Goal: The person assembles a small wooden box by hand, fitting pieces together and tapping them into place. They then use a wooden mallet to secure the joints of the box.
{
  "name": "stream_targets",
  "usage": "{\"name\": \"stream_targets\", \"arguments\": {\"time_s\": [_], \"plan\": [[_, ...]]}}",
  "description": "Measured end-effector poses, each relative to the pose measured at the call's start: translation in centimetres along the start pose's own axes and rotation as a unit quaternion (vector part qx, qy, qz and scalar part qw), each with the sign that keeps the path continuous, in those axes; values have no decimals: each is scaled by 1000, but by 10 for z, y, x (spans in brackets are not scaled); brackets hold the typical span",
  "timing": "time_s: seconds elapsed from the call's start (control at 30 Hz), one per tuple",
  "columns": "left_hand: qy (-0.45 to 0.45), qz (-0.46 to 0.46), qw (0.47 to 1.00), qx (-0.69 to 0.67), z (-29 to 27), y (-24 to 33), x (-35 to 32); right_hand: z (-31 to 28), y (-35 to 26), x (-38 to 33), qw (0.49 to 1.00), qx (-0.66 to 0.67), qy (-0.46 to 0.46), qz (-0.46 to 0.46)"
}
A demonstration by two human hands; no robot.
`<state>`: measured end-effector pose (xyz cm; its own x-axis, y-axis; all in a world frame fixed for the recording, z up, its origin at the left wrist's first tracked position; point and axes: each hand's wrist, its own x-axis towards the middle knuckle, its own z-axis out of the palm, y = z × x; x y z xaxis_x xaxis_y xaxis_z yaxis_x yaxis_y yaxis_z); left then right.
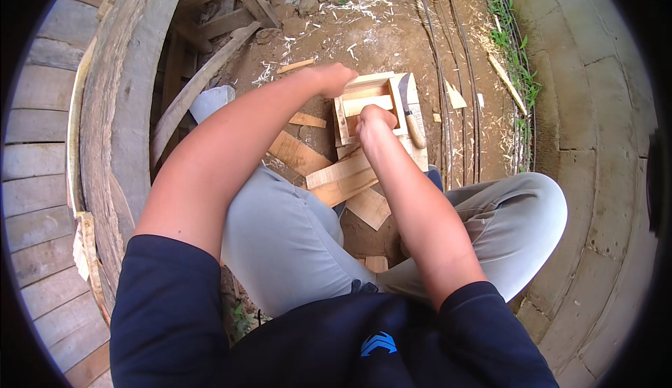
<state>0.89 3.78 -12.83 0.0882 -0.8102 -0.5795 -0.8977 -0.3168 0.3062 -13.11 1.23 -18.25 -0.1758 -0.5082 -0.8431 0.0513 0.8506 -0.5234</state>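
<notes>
A small open-topped wooden box (372, 80) is set on a pale wood slab (413, 94), beyond the person's knees, w/ a light strip (374, 101) laid across inside. Over its near wall the R hand (376, 118) is seen, curled; fingertips hidden, so what's pinched, if anything, can't be told. At the box's far L corner the L hand (334, 80) is held, also curled; grip & contact can't be told, fingers masked by the back of the hand. Just R of the box, a curved knife w/ wooden handle (415, 130) is laid. Loose boards (344, 178) are strewn nr side, shavings (360, 8) scattered on the dirt beyond. Scene's bounded by a thick beam (115, 108) L, grey wall (570, 108) R.
</notes>
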Motion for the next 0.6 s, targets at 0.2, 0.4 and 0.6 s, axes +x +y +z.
{"name": "stream_targets", "arguments": {"time_s": [0.2,0.4,0.6], "plan": [[24,6,999,26,-8,10,-6,10,-3,0,999,-31,15,5],[50,18,999,5,-6,6,-5,22,-4,0,1000,6,0,-12],[58,11,998,2,-5,6,-5,30,-4,6,998,-3,53,21]]}}
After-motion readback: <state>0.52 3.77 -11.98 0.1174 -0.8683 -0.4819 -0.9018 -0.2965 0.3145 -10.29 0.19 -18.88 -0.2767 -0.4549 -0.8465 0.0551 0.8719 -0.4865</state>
